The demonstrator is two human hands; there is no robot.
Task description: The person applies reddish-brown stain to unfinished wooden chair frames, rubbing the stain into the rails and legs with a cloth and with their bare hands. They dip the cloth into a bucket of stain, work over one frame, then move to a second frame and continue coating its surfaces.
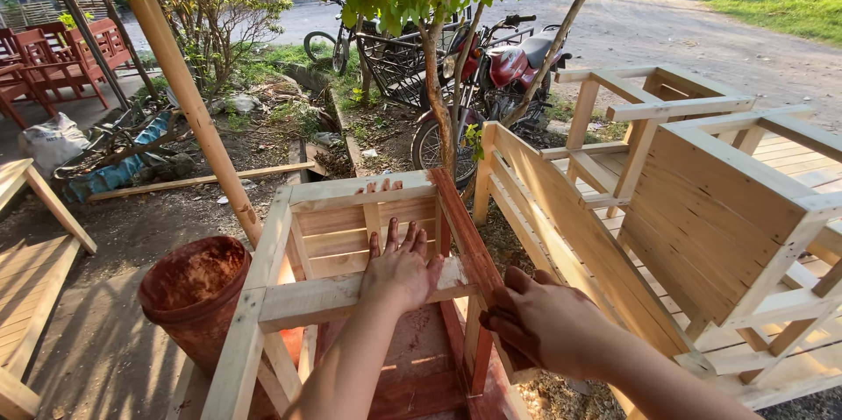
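Observation:
A bare wooden chair frame (263, 297) lies in front of me. Its right rail (463, 227) is stained reddish brown. My left hand (402, 269) lies flat, fingers spread, on a pale crossbar (307, 299) of the frame and holds nothing. My right hand (548, 322) is closed around a dark brown rag (496, 325), pressed against the stained rail's near end. A round tub (193, 293) smeared with red-brown stain stands just left of the frame.
Unstained wooden chairs (702, 210) are stacked on the right, touching the frame's side. A thin tree trunk (436, 104), a motorcycle (504, 69) and a bicycle stand beyond. A slanted bamboo pole (189, 96) runs at the left. Red chairs (53, 60) sit far left.

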